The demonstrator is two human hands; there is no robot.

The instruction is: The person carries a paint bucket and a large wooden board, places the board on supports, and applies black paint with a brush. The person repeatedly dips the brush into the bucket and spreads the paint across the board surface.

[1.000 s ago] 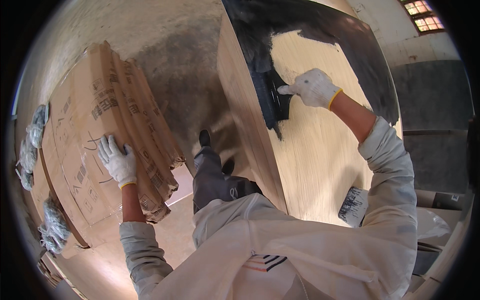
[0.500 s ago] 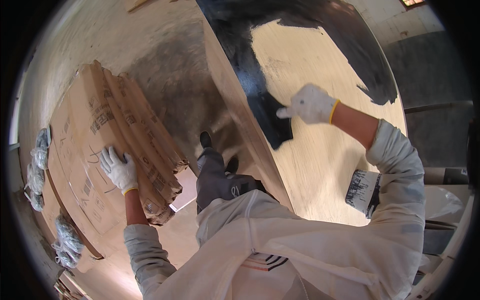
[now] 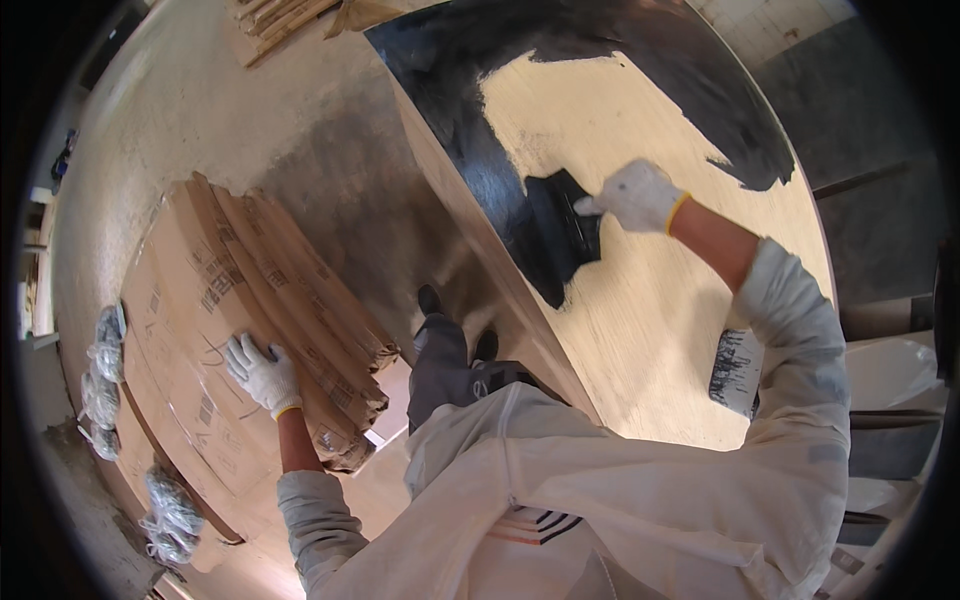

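Note:
My right hand (image 3: 640, 195), in a white knit glove with a yellow cuff, is closed over a pale wooden board (image 3: 640, 300). What it grips is hidden by the glove and lost against wet black paint (image 3: 565, 235) just left of the fingers. Black coating covers the board's far end and left edge, around a bare patch. My left hand (image 3: 263, 375), gloved alike, rests with spread fingers on a stack of flattened cardboard cartons (image 3: 190, 330), holding nothing. A white tub (image 3: 737, 372) streaked with black stands on the board near my right forearm, which partly hides it.
Clear plastic-wrapped bundles (image 3: 172, 515) lie along the cartons' left side. Between stack and board, my feet stand on a concrete floor (image 3: 340, 190) with a dark stain. Wooden strips (image 3: 280, 25) lie at the far left. Dark panels (image 3: 860, 150) stand beyond the board's right edge.
The black area by my right hand has widened rightward over the bare wood. That hand has shifted slightly right. My left hand stays on the cartons while the whole view has turned a little.

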